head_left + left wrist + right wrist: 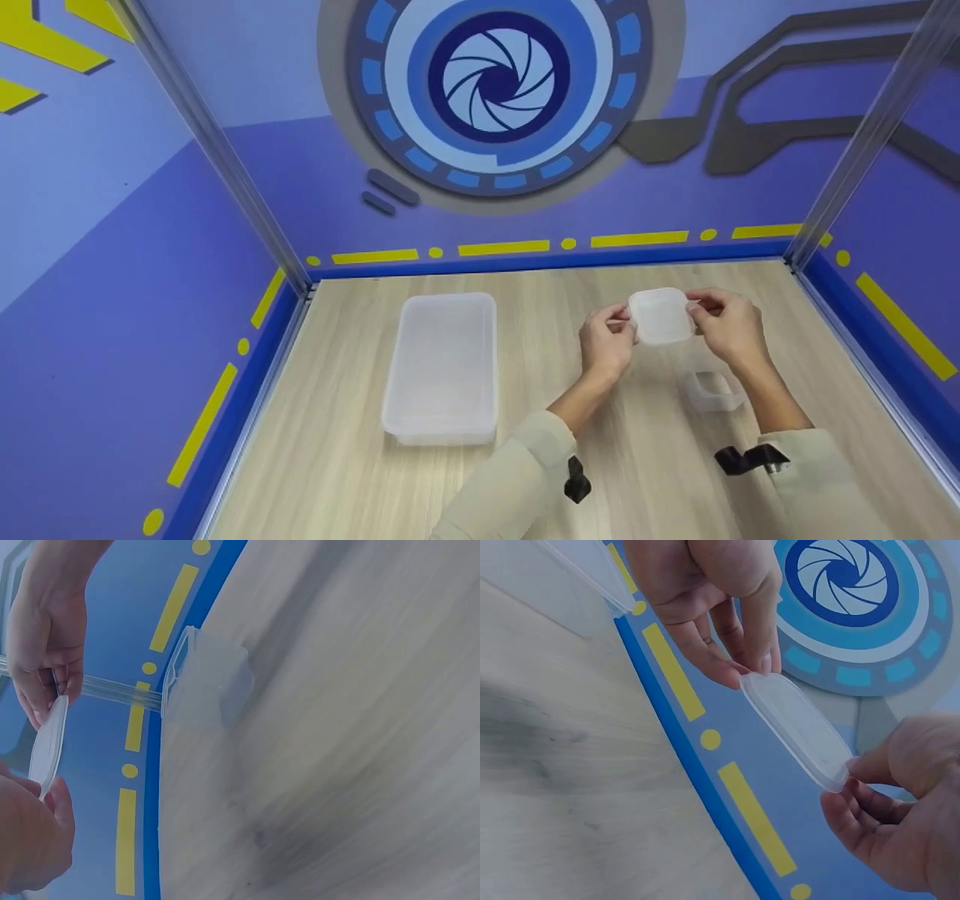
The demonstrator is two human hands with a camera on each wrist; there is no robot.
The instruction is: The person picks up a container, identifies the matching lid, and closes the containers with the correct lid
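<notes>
A small square translucent plastic lid (pixel 663 316) with rounded corners is held up above the table between both hands. My left hand (pixel 606 346) pinches its left edge between thumb and fingers. At the opposite edge my right hand (pixel 729 327) pinches it the same way. The right wrist view shows the lid (pixel 799 731) tilted, its raised rim facing the camera. Below the right hand a small clear open container (pixel 714 391) sits on the table, apart from the lid. It also appears in the left wrist view as a see-through box (pixel 206 679).
A large translucent rectangular box (pixel 444 367) with a lid on it stands on the wood-grain table (pixel 330 405), left of the hands. Blue and purple printed panels (pixel 525 225) rise along the back and both sides, with metal posts (pixel 247 195) at the corners.
</notes>
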